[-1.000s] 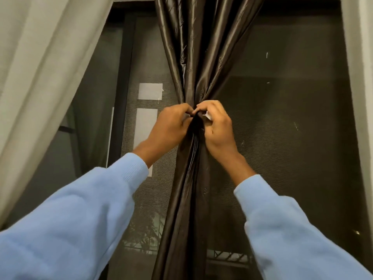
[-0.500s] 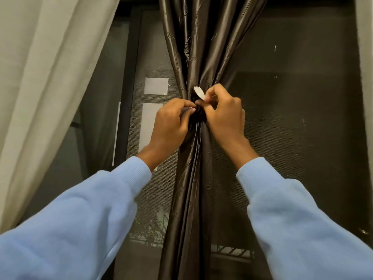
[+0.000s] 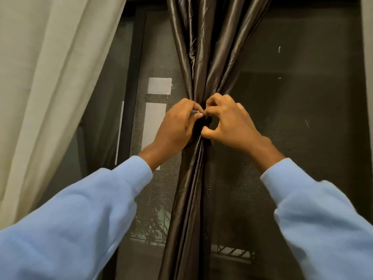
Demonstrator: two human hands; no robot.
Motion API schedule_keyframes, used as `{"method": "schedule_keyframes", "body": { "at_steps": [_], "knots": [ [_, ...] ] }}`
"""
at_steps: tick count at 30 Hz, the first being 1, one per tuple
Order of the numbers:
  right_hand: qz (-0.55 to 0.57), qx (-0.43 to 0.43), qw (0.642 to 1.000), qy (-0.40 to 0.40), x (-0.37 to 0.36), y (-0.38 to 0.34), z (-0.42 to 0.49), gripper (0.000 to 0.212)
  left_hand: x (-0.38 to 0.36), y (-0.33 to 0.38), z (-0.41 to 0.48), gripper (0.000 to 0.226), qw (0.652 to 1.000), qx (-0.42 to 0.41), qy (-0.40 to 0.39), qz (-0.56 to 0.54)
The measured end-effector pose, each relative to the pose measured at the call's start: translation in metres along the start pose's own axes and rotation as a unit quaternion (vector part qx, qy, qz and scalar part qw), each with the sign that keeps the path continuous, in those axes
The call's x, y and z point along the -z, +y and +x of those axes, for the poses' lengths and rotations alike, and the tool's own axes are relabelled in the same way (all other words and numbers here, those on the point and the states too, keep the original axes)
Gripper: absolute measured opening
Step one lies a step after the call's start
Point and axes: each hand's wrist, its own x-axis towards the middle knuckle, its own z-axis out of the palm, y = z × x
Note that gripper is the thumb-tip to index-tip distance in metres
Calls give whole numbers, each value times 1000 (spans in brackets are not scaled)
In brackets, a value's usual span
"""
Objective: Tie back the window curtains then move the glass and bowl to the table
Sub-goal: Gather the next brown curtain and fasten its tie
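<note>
Since the earlier frame, the pale tie end (image 3: 194,112) has crossed to my left hand (image 3: 177,128), whose fingers pinch it. My right hand (image 3: 234,126) curls its fingers round the satin curtain (image 3: 210,47), gathered mid-window. I judge it light, soft, slippery: hold at the cinched waist.

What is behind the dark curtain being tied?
Behind the dark curtain, a mesh window screen shows either side, with plants and a railing outside lower down. Anything behind the bunched folds is hidden.
</note>
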Motion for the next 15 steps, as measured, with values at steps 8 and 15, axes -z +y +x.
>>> {"method": "schedule_keyframes", "body": {
  "at_steps": [8, 15],
  "knots": [
    [98, -26, 983, -151, 26, 1, 15, 20, 10, 1, 14, 7, 997, 59, -16, -52],
    [13, -6, 988, -155, 18, -11, 8, 26, 14, 2, 13, 5, 997, 52, -45, -33]
  ]
}}
